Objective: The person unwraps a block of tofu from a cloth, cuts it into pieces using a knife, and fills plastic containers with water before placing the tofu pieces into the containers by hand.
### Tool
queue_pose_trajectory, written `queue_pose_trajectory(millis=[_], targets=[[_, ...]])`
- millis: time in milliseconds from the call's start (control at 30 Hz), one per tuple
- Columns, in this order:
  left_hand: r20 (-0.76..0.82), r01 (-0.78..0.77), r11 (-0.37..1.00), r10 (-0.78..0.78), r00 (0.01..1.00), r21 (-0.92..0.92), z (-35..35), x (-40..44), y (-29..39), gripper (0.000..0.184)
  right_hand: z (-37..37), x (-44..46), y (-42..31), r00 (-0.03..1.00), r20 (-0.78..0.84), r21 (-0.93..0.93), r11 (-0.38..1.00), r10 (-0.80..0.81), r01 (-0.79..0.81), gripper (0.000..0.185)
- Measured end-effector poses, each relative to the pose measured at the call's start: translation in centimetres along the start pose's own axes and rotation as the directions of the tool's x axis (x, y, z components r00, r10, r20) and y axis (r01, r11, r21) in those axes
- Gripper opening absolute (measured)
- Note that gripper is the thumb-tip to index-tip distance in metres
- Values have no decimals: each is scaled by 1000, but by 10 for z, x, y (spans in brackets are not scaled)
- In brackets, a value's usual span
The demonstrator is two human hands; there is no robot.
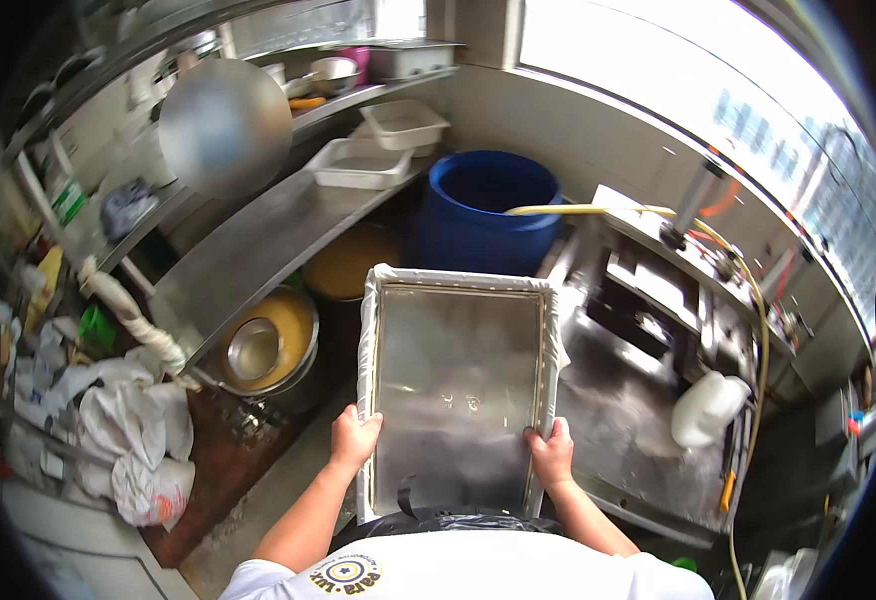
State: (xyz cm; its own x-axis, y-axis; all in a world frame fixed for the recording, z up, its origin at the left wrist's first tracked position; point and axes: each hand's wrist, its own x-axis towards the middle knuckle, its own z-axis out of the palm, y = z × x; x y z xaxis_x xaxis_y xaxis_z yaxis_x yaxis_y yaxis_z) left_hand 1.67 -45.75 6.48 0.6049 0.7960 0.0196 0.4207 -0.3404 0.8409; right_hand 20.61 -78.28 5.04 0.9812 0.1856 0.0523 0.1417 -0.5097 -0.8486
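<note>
**Two hands grip a metal tray above a wet kitchen floor; shirt badge partly legible**

A rectangular metal tray (458,345), its rim covered in something white, is held in front of the wearer's body, between a shelf unit on the left and a sink counter on the right. The left hand (355,440) clasps its left side and the right hand (552,455) its right side, both near the lower end. Each thumb lies on the rim; the other fingers are mostly hidden, so how far they curl underneath cannot be told. Small pale marks show on the tray's surface, not legible as letters.

The clearest writing is on the white shirt (488,570): a round badge (346,573) with a star at its centre, whose large letters seem to read "Para Lux". The smaller line beside them is too fine to make out. Red print on a white bag (163,490) at the left is unreadable, as is the green label (68,202) higher up. The blue barrel (493,225) beyond the tray shows no readable lettering, nor does the white jug (710,410) on the counter (618,430).
</note>
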Motion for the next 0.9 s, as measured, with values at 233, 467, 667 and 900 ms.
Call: queue_pose_trajectory(millis=[233,467,667,900], targets=[[-212,181,983,-172,962,22,-111,99,-103,35,187,71,-128,950,282,-79,983,-136,165,25],[-276,356,934,-345,897,-10,-168,163,-155,34,312,124,-192,847,493,-114,950,-199,289,24],[-336,423,904,-417,844,-61,-179,233,-191,33,406,187,-231,764,605,-92,933,-225,348,25],[-403,546,830,-464,789,114,-189,376,-201,38,528,304,-285,691,698,-35,954,-190,297,29]])
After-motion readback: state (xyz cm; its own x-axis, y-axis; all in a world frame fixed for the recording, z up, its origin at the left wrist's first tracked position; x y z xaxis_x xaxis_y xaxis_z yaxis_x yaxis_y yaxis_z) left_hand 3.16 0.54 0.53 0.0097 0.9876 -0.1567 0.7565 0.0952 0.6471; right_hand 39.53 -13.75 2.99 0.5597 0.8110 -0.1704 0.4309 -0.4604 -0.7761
